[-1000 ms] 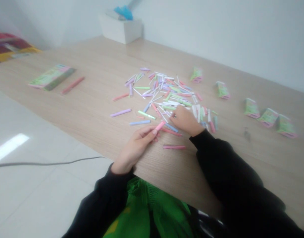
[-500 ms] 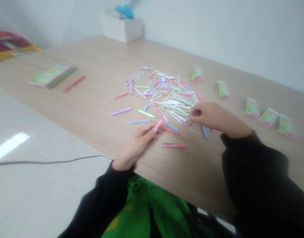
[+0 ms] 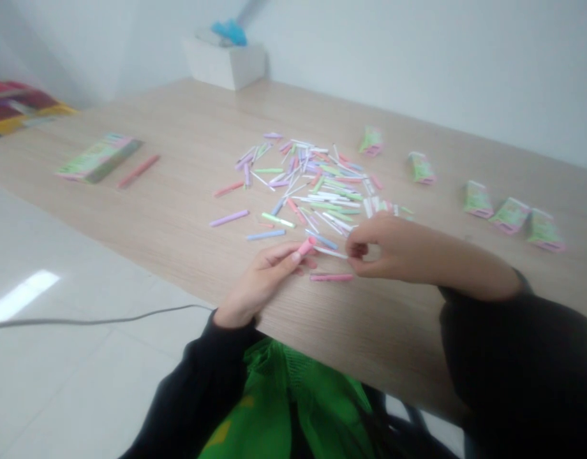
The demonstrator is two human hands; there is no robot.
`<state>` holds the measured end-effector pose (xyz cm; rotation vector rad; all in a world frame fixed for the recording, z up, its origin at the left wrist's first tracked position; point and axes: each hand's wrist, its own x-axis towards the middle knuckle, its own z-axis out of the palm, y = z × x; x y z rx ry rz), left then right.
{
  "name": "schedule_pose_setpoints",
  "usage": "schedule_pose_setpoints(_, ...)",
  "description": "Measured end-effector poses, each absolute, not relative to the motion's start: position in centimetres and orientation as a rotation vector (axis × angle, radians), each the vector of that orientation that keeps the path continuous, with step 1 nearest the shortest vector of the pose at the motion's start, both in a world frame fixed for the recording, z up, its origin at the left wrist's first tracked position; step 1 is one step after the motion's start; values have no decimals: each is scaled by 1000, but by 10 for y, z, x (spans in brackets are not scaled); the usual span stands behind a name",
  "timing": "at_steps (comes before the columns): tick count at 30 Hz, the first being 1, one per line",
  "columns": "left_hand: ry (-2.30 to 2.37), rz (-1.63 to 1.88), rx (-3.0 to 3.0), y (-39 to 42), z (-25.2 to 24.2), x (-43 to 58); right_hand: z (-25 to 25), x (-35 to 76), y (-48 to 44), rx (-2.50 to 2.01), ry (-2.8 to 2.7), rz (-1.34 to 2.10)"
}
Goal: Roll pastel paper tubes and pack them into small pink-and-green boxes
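Note:
My left hand point(image 3: 269, 274) is closed around a short pink pen barrel point(image 3: 306, 247), its open end tilted up and to the right. My right hand point(image 3: 384, 248) pinches at the right end of a thin white pen refill point(image 3: 330, 252), which points toward the barrel; its left end is close to my left fingers. Just below lies a pinkish-red pen piece point(image 3: 330, 277). Beyond both hands spreads a loose pile of coloured barrels and white refills point(image 3: 326, 199). A blue piece point(image 3: 321, 239) rests near the refill.
Several small green-and-pink packs point(image 3: 508, 215) stand along the right side of the wooden table point(image 3: 178, 210). At left are a flat green box point(image 3: 99, 158) and a red pen point(image 3: 139, 171). A white box point(image 3: 226, 65) with blue plastic sits against the wall.
My right hand has drawn back from the pile's right edge toward my left hand, and a white refill now shows at its fingertips. My left hand still holds the pink barrel.

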<state>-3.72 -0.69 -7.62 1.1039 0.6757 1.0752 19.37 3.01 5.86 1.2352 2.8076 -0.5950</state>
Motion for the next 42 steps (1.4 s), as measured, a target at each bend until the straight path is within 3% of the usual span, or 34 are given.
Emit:
schedule_pose_setpoints(9,707,1089,1074,-6,-76,-35,64,193,28,1281,2810,-675)
schedule_pose_setpoints(14,661,1261,812,-5,-67,-31,58,213,28,1861,3115,-660)
schedule_pose_setpoints(16,649,1316,706,-6,-64,-27,45,221,24,1988,3122,-933)
schedule_pose_setpoints(19,625,1304,598,-8,-61,-18,20,221,11,1744,3015,-1462)
schedule_pose_setpoints(22,570,1249,569,-13,-60,-5,0,204,-8,1586,3046,-1603)
schedule_pose_setpoints(27,475,1180,665,-24,-63,11,-4,178,-25,1651,3229,-1589)
schedule_pose_setpoints(31,520,1158,789,-26,-69,9,3,187,-26,2056,3283,-1465)
schedule_pose_setpoints(36,632,1104,960,-28,-68,3,8,201,-25,2288,3363,-1612)
schedule_pose_setpoints(42,642,1023,1034,-30,-65,4,13,190,-34,2327,3470,-1252)
